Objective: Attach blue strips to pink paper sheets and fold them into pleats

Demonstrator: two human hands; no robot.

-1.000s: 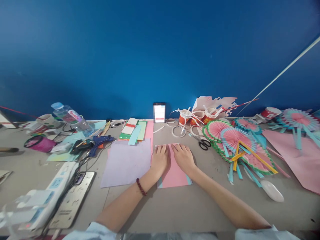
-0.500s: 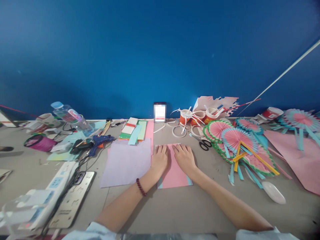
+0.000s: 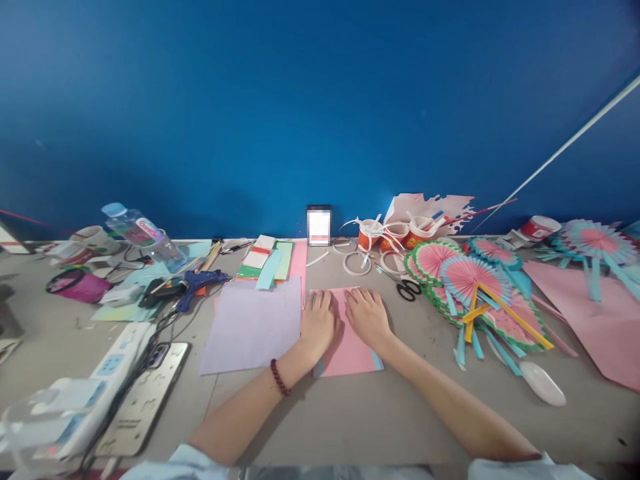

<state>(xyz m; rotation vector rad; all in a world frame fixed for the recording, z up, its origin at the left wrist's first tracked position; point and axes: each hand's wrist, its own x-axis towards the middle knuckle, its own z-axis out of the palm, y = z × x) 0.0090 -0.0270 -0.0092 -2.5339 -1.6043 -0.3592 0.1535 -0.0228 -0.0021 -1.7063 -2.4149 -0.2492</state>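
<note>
Pink paper with light blue showing at its lower corners [image 3: 350,357] lies on the grey table in front of me. My left hand [image 3: 320,323] rests on its upper left part, fingers pointing away from me and nothing gripped. On the upper right part lies my right hand [image 3: 367,313], palm down with its fingers spread a little. Both hands press on the paper and stay apart. Left of them is a flat lilac sheet [image 3: 253,327].
Black-handled scissors [image 3: 407,288] and pleated paper fans [image 3: 475,283] lie to the right, near a white oval object [image 3: 544,383]. Leftward are a blue glue gun [image 3: 195,287], a phone [image 3: 143,400] and a power strip [image 3: 105,387]. Paper cups [image 3: 370,233] stand by the wall.
My left hand has shifted very slightly on the paper, its fingers a little more bent. My right hand stays in nearly the same place. At the far left edge, a dark blurred shape has appeared.
</note>
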